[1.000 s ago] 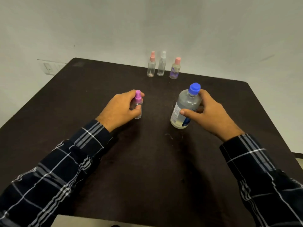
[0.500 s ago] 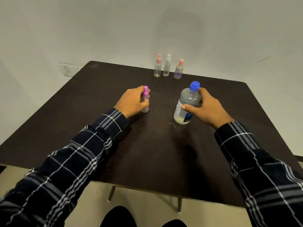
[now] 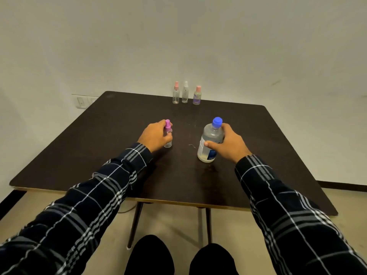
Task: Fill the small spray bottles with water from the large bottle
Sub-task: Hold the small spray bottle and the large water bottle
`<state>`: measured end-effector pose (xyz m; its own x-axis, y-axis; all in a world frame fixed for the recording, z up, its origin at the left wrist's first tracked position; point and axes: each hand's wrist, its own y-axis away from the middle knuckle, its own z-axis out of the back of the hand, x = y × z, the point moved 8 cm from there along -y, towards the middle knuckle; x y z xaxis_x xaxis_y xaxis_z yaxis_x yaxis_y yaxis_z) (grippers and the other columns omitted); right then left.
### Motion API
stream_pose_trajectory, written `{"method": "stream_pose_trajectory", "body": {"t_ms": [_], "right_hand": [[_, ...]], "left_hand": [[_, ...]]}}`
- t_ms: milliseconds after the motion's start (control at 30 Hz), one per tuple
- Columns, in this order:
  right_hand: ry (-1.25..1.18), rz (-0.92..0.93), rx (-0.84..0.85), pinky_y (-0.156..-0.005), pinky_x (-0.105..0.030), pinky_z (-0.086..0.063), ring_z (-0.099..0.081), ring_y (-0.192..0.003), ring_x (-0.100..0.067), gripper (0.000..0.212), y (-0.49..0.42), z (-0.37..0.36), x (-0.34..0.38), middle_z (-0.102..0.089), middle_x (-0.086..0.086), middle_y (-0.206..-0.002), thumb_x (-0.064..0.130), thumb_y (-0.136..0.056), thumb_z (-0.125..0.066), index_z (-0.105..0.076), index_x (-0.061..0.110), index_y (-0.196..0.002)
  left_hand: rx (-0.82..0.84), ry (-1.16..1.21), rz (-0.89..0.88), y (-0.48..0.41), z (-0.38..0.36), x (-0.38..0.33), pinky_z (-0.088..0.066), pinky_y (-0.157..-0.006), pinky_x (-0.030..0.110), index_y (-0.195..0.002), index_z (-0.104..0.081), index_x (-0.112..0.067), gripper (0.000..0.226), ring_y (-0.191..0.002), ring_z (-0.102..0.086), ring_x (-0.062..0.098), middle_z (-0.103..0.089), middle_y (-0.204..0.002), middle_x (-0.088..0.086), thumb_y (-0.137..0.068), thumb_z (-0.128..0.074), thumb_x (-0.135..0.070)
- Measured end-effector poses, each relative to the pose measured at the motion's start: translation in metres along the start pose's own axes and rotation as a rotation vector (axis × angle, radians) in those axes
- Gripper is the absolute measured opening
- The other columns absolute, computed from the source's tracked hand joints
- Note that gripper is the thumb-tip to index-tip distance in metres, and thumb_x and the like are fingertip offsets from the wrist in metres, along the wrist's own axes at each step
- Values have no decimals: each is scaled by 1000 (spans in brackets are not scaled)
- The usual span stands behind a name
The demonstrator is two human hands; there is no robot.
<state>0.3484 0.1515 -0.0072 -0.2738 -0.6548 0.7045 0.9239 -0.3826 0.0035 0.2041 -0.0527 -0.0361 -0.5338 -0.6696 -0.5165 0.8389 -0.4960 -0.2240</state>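
Observation:
A small clear spray bottle with a magenta cap (image 3: 168,129) stands on the dark table (image 3: 99,139), with my left hand (image 3: 155,135) wrapped around it. The large water bottle (image 3: 210,141) with a blue cap stands upright to its right, capped, and my right hand (image 3: 228,144) grips its side. At the table's far edge three more small spray bottles stand in a row: one with a pink cap (image 3: 176,93), one with a white cap (image 3: 185,92) and one with a pink cap and purplish label (image 3: 197,95).
The table's near edge (image 3: 178,202) lies close to my knees (image 3: 178,257), with thin metal legs below it. A plain wall rises right behind the far edge, with a switch plate (image 3: 84,101) at the left. A small smear (image 3: 191,145) marks the tabletop between the hands.
The view has pulled back and up, so the table's near edge, legs and my knees now show. Both hands keep the same hold on their bottles, which stay standing.

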Motion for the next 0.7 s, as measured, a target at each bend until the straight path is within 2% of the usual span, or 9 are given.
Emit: {"method": "stream_pose_trajectory", "body": {"t_ms": [367,500,700], "right_hand": [[43,10,62,-100,-41,-47,-54,-125,-28,73,-2,-1,3,-53,-9,-140,36,-83,-78,-37,19,-142],[26,15,59,-102,-41,-45,-53,-128,-28,74,-3,-2,0,-52,-8,-142,34,-84,-77,-36,19,-144],[30,55,92,-94,-32,-45,-54,-121,-20,73,-7,-1,0,-54,-3,-139,35,-84,-78,-36,22,-143]], "left_hand": [[-15,27,-39,12,-12,-20,-52,-93,34,-127,-60,-13,34,-102,-65,18,-68,-120,1,-93,-62,-19],[-31,42,-24,12,-14,-19,-54,-94,37,-130,-58,-16,38,-102,-65,18,-68,-116,0,-92,-62,-21],[-51,43,-24,13,-18,-13,-55,-91,33,-132,-57,-22,39,-96,-64,9,-67,-113,-6,-93,-63,-24]]}}
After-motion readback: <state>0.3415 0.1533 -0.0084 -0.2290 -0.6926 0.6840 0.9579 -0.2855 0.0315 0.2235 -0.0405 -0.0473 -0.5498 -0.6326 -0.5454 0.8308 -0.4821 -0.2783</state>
